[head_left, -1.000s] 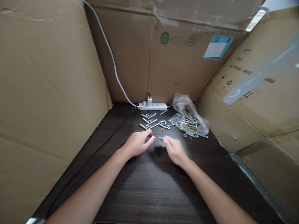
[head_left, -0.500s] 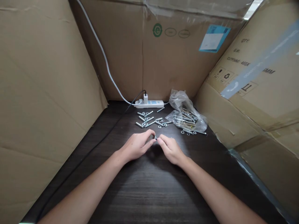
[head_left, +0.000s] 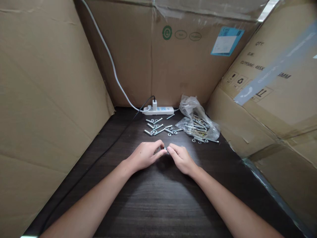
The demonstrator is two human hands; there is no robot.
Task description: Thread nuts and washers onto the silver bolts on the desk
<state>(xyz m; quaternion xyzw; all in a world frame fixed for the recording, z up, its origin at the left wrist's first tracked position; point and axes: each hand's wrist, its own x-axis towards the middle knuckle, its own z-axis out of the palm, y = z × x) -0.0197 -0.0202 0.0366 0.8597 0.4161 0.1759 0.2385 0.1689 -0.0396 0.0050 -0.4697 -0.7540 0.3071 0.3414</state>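
Note:
My left hand [head_left: 148,154] and my right hand [head_left: 180,158] meet fingertip to fingertip over the dark table, both closed in a pinch. Between them shows a bit of a small shiny metal fastener [head_left: 165,148]; the fingers cover most of it, so its exact kind cannot be made out. Just beyond the hands lie several metal bolts [head_left: 158,131], some looking sleeved, with loose washers [head_left: 169,134] among them. A torn clear plastic bag [head_left: 190,105] to the right holds a heap of more bolts [head_left: 198,125].
A white power strip [head_left: 162,110] with a plugged-in charger [head_left: 154,105] lies against the back cardboard wall [head_left: 128,66]. Its white cable [head_left: 109,54] climbs to the upper left. A black cord [head_left: 99,157] crosses the left of the table [head_left: 153,211]. Cardboard also stands on both sides.
The left thumb and right fingertips have shifted slightly around the small metal fastener, and less of it shows now. The bolts, washers and bag lie as before.

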